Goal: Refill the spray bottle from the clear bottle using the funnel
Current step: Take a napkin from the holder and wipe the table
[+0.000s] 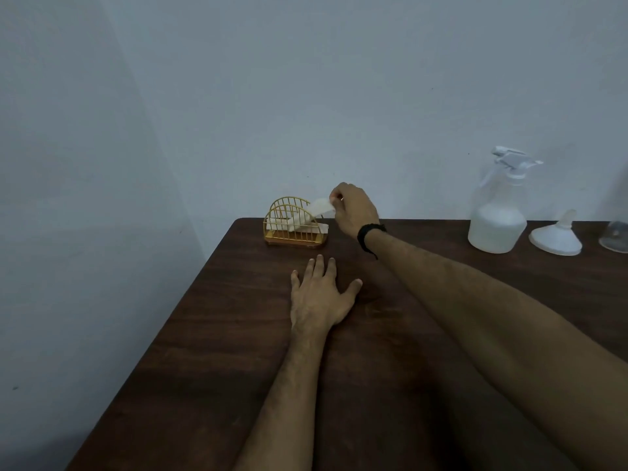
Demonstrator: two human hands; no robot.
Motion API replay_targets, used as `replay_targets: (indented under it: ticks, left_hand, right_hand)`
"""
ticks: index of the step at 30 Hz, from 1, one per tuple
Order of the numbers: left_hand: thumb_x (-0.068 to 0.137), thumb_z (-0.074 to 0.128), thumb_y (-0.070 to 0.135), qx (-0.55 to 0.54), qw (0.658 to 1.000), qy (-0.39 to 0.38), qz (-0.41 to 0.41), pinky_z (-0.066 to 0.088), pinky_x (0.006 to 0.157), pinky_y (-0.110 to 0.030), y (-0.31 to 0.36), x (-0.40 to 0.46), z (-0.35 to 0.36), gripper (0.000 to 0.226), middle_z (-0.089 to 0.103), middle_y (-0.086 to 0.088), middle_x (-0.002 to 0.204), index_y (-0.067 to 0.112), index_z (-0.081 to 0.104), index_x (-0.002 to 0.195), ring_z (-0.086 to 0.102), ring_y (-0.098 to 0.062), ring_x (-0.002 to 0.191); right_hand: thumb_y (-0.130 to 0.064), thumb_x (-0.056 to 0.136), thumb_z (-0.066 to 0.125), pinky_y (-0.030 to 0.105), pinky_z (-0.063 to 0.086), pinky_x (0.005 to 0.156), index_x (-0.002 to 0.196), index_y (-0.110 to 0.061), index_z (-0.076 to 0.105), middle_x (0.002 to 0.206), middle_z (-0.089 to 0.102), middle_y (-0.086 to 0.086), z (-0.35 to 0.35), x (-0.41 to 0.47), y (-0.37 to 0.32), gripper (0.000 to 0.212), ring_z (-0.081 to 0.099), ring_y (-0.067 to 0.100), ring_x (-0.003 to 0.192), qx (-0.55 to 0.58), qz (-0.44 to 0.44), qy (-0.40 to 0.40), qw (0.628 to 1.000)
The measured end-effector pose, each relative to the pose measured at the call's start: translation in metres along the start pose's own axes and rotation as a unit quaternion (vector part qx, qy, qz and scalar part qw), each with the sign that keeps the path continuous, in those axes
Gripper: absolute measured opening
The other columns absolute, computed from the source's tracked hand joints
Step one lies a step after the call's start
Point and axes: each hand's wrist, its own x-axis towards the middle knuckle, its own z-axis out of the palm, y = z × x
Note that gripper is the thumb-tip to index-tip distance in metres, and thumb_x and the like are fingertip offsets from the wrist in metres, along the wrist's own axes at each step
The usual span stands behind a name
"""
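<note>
A white spray bottle (496, 217) with its trigger head on stands upright at the back right of the dark wooden table (210, 334). Right of it a white funnel (557, 237) rests wide end down. At the frame's right edge only part of the clear bottle (616, 236) shows. My right hand (355, 209) is far left of these, fingers pinched on a white napkin (319, 207) sticking out of a gold wire holder (294, 224). My left hand (321, 294) lies flat on the table, fingers spread, holding nothing.
The table's back edge meets a pale wall. Its left edge runs diagonally from the napkin holder toward the lower left. A black band is on my right wrist (370, 234).
</note>
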Motion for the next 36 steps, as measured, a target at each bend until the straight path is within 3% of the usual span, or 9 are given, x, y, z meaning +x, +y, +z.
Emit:
replay_targets:
  ticks: [5,9,14,17,21,26,28,32,36]
  left_hand:
    - [0.092,0.031,0.075,-0.004,1.0,0.013,-0.003,0.002,0.124,-0.049,-0.001,0.0,0.0,0.085,0.012,-0.002,0.168,0.023,0.022,0.159,0.006,-0.018,0.155]
    - [0.09,0.036,0.075,-0.02,1.0,0.018,-0.007,0.004,0.124,-0.049,-0.003,0.001,-0.003,0.086,0.017,-0.002,0.167,0.023,0.026,0.158,0.011,-0.018,0.154]
    - [0.084,0.055,0.073,-0.145,0.986,0.075,-0.018,0.025,0.121,-0.046,0.003,-0.007,-0.013,0.088,0.041,-0.002,0.157,0.021,0.039,0.152,0.036,-0.018,0.145]
    - [0.081,0.072,0.06,-0.333,0.935,0.121,-0.003,0.047,0.102,-0.031,0.02,-0.025,-0.02,0.078,0.055,-0.002,0.145,0.024,0.05,0.145,0.055,-0.015,0.128]
    - [0.078,0.08,0.048,-0.464,0.878,0.115,0.008,0.05,0.079,-0.014,0.053,-0.047,-0.038,0.067,0.067,0.004,0.126,0.018,0.06,0.136,0.062,0.006,0.093]
    - [0.082,0.081,0.032,-0.423,0.897,0.131,0.007,0.052,0.066,-0.027,0.08,-0.06,-0.046,0.022,0.075,0.0,0.082,0.012,0.077,0.089,0.067,-0.01,0.075]
    - [0.084,0.079,0.025,-0.458,0.877,0.143,-0.03,0.054,0.065,-0.033,0.085,-0.063,-0.043,0.016,0.075,-0.004,0.077,0.01,0.076,0.08,0.067,-0.013,0.07]
    - [0.089,0.075,0.022,-0.597,0.795,0.057,-0.095,0.056,0.065,-0.029,0.093,-0.072,-0.045,0.019,0.076,-0.01,0.089,0.003,0.075,0.089,0.073,-0.022,0.081]
    - [0.095,0.067,0.017,-0.596,0.799,-0.029,-0.072,0.059,0.072,-0.033,0.103,-0.083,-0.053,0.013,0.076,-0.008,0.09,0.009,0.073,0.087,0.072,-0.019,0.081]
  right_hand:
    - [-0.012,0.103,0.049,0.019,0.048,0.072,0.109,-0.009,0.06,0.101,0.064,0.002,-0.026,0.008,-0.004,0.013,0.062,0.014,0.086,0.284,0.146,0.06,0.946]
    - [-0.009,0.098,0.059,0.022,0.052,0.072,0.119,-0.011,0.054,0.098,0.066,0.007,-0.065,0.001,-0.001,0.021,0.063,0.015,0.078,0.433,0.18,-0.016,0.883]
    - [-0.009,0.095,0.063,0.022,0.053,0.068,0.111,-0.009,0.064,0.089,0.067,0.007,-0.121,-0.03,0.002,0.016,0.06,0.012,0.066,0.375,0.162,-0.101,0.907]
    - [-0.007,0.094,0.064,0.018,0.049,0.057,0.103,-0.008,0.067,0.076,0.065,0.004,-0.142,-0.052,-0.001,0.011,0.057,0.009,0.059,0.341,0.161,-0.118,0.919]
    - [-0.008,0.093,0.065,0.016,0.046,0.052,0.1,-0.01,0.068,0.073,0.064,0.003,-0.153,-0.076,-0.011,0.008,0.054,0.008,0.055,0.328,0.184,-0.144,0.915]
    - [-0.014,0.096,0.06,0.022,0.047,0.06,0.107,-0.006,0.066,0.071,0.062,0.002,-0.158,-0.108,-0.023,0.014,0.054,0.011,0.058,0.379,0.222,-0.171,0.882]
    - [-0.026,0.096,0.063,0.023,0.047,0.062,0.109,-0.006,0.064,0.076,0.062,0.004,-0.162,-0.117,-0.022,0.023,0.055,0.013,0.064,0.385,0.233,-0.166,0.877]
    - [-0.063,0.087,0.06,0.026,0.048,0.079,0.115,-0.013,0.068,0.091,0.065,-0.001,-0.172,-0.138,-0.017,0.058,0.059,0.011,0.082,0.31,0.222,-0.24,0.893]
    - [-0.029,0.089,0.074,0.023,0.048,0.075,0.104,0.0,0.071,0.089,0.068,0.003,-0.175,-0.152,-0.008,0.033,0.06,0.011,0.082,0.319,0.2,-0.214,0.902]
